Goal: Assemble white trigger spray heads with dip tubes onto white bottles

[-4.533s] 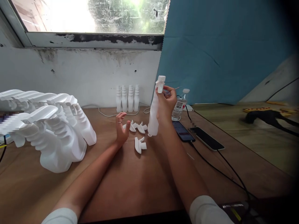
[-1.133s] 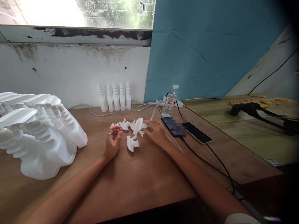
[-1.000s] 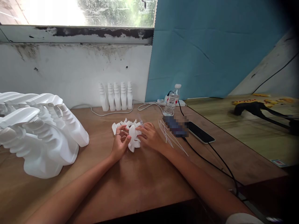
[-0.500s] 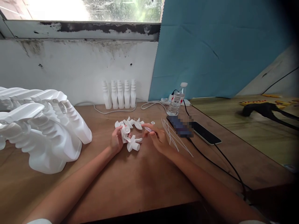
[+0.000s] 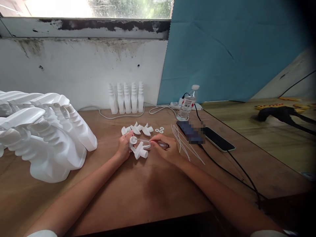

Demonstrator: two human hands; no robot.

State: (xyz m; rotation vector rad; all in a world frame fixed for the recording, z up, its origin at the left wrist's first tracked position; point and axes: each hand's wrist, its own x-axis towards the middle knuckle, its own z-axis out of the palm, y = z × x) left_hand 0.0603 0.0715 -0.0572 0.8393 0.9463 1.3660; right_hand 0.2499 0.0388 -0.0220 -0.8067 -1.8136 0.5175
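A white spray-trigger head (image 5: 134, 142) was held just above the wooden table (image 5: 153, 187), near its middle, in the left hand (image 5: 124, 148), whose fingers were curled around it. A thin clear tube (image 5: 148, 142) was pinched between the thumb and fingers of the right hand (image 5: 165, 149), its far end pointed at the trigger head and seemingly touching it; whether it was inserted could not be told. A second trigger head (image 5: 140, 153) lay on the table just below the held one, between the two hands.

A small cluster of more loose trigger heads (image 5: 138, 129) was seen just behind the hands, with a few small white washers (image 5: 159, 129) beside it on the right. A bundle of thin clear tubes (image 5: 185, 144) lay fanned out right of the right hand. Two phones (image 5: 207, 137) with a black cable (image 5: 237, 174) were lying further right. A water bottle (image 5: 187, 103) stood upright near the blue backdrop (image 5: 227, 49). A row of small white bottles (image 5: 126, 98) was stood against the wall, and a pile of larger white spray bottles (image 5: 46, 131) lay on their sides at the far left, well apart from the hands.
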